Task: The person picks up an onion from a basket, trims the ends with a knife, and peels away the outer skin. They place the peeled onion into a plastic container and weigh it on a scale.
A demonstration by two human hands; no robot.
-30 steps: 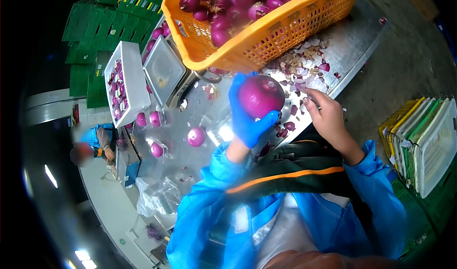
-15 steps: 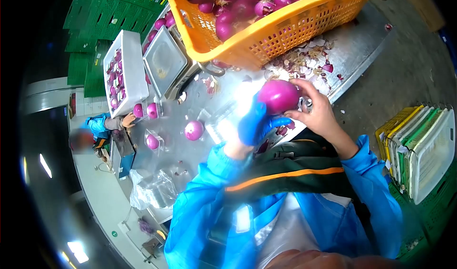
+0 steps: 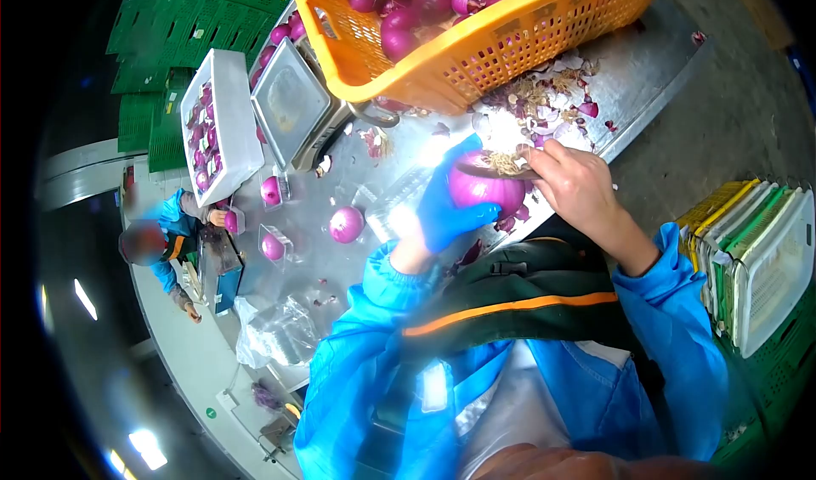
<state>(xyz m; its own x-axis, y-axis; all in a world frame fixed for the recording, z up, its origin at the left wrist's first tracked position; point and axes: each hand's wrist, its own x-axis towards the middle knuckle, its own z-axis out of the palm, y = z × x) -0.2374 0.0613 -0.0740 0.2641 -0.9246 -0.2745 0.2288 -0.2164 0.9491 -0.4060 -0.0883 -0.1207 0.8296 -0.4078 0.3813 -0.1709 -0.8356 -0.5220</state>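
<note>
- My gloved left hand cups a big onion from its left side and below, fingers curved round it; the hand hides that side.
- My bare right hand is curled nearly closed on a dark strip lying across the onion's top, beside the root tuft; blade or peel, I cannot tell. My fingers cover its end.
- Glare washes out the clear tray beside my left wrist.
- The orange basket is cut off at the top; its lower rim stands a gap beyond my hands.
- Peelings spread between basket and right hand, near the table's right edge, floor beyond.
- Leftward, a strip of steel separates me from a loose onion.
</note>
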